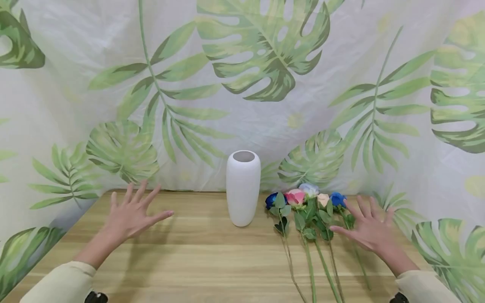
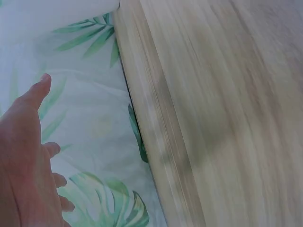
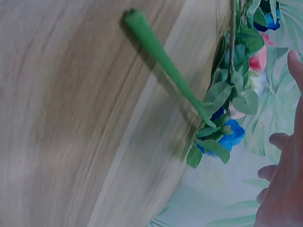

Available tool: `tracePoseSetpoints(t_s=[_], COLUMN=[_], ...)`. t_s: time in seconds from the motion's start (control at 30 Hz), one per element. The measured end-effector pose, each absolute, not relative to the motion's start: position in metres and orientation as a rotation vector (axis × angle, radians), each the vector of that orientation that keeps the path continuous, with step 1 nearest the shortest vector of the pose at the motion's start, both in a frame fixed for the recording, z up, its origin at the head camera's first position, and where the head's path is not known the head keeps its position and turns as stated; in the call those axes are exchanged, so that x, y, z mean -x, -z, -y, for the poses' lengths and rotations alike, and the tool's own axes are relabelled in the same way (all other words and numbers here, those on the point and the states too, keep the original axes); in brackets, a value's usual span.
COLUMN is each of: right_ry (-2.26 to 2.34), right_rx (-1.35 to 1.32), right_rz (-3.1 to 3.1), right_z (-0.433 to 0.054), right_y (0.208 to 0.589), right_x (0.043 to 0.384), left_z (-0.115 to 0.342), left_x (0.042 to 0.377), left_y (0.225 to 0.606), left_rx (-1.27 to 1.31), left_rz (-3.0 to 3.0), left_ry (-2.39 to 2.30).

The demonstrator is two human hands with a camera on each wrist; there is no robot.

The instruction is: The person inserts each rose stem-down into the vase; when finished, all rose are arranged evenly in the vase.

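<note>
Hands (image 1: 132,216) (image 1: 367,229) spread wide, the right apparently just apart from a blue flower (image 1: 337,199).

On the bench (image 1: 197,256) before you, the vase (image 1: 243,189) stands with the cloth (image 1: 182,139) behind it. The flowers (image 1: 311,208) lie side by side to its right, their heads (image 1: 294,197) toward the cloth and stems (image 1: 310,265) toward you. Of your hands, the left hand (image 1: 132,215) is well left of the vase, the right hand (image 1: 369,229) near the rightmost flower (image 1: 338,199).

Smooth matt vase (image 1: 243,193), wood-grain tabletop (image 1: 189,252), cloth backdrop (image 1: 265,120)
</note>
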State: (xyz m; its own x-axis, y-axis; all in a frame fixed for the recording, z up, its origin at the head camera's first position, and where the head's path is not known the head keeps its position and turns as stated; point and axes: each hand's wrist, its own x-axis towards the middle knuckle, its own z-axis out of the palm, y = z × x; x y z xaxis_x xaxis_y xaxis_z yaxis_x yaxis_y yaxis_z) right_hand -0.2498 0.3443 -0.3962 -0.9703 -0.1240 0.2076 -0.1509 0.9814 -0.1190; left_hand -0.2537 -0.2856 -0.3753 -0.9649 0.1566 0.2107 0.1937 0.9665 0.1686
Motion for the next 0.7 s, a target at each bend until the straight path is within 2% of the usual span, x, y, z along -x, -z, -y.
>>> tracePoseSetpoints(t_s=[0.7], right_ry=[-0.304], right_rx=[-0.311], right_rz=[2.929], right_z=[-0.311], right_y=[0.403], right_x=[0.244], left_z=[0.233], left_x=[0.261], left_y=[0.377], left_rx=[0.407], left_rz=[2.881], left_ry=[0.327])
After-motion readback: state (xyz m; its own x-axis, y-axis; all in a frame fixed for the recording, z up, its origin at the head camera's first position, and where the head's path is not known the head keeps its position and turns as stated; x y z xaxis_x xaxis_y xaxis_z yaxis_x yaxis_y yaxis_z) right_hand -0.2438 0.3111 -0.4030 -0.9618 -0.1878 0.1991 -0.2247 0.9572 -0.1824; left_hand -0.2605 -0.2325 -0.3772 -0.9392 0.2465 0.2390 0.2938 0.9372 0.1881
